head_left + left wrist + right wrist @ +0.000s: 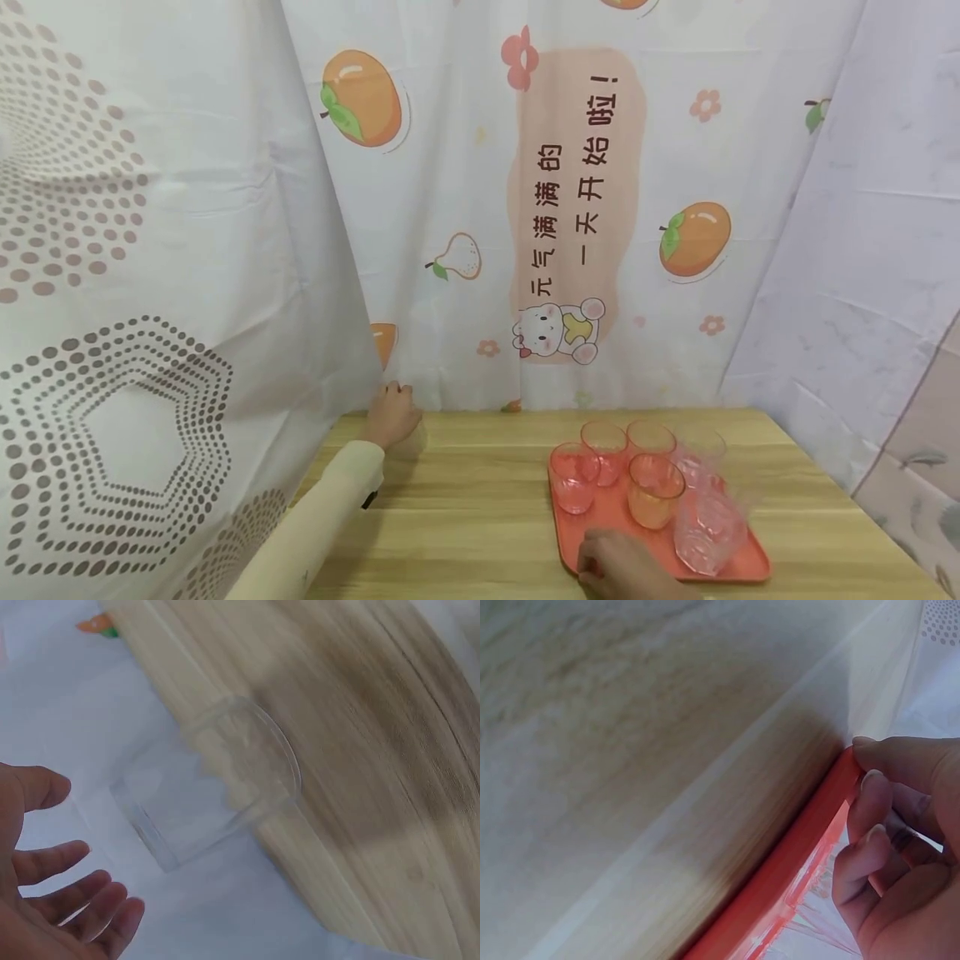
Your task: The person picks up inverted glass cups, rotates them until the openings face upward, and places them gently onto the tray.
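At the table's far left corner my left hand (pixel 393 414) is beside a clear cup (pixel 225 787), fingers spread and apart from it in the left wrist view. A red tray (pixel 576 533) lies on the right half of the table. My right hand (pixel 626 567) is at its near left corner; in the right wrist view the thumb and forefinger pinch the tray's rim (pixel 780 866). On the tray are several pink-tinted glasses (pixel 574 492), an amber glass (pixel 656 504) and clear, faceted-looking vessels (pixel 708 533), partly blurred.
The wood-grain table (pixel 465 517) carries the tray and the clear cup. A white curtain (pixel 442 183) with fruit prints hangs along the far edge. A dotted curtain (pixel 135 250) stands close on the left, and a pale curtain (pixel 847 250) on the right.
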### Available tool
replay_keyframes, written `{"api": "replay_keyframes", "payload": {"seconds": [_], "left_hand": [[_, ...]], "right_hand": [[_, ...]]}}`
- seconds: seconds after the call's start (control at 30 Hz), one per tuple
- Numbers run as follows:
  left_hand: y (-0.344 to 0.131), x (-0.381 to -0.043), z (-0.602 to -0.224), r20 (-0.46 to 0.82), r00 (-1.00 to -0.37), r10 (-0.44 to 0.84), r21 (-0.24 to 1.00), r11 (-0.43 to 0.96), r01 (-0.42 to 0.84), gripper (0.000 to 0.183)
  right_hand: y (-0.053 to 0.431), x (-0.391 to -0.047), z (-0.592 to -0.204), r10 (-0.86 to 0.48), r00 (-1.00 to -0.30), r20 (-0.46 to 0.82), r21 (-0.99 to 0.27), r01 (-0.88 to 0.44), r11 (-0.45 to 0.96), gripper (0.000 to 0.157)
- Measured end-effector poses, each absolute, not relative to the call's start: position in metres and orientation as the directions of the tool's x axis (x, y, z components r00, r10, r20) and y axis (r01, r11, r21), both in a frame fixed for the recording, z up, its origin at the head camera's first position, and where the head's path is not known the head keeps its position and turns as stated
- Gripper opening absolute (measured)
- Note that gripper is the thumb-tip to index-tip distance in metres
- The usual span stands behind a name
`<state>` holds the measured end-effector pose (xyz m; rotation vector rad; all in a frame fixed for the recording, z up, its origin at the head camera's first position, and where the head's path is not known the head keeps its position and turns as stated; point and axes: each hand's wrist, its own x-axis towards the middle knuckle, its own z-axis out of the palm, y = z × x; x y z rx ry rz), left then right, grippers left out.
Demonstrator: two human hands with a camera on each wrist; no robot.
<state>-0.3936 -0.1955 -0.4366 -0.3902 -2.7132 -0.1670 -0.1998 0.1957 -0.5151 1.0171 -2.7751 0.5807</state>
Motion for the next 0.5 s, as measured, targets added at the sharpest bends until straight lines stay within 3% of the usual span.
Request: {"api": "replay_keyframes", "payload": {"seconds": [0.27,0.5], "left_hand": [[-0.197,-0.394,-0.436,0.336,-0.908,0.250,0.105,0.948,0.300,0.050],[-0.199,-0.401,-0.453,0.301,-0.923,0.240,0.108,0.953,0.283,0.045]], "right_hand": [[0.200,-0.202,-0.517,-0.600,-0.752,0.273,-0.305,-0.659,0.688,0.020],[0.201,-0.203,-0.519,-0.603,-0.745,0.286,-0.318,-0.667,0.674,0.019]]}}
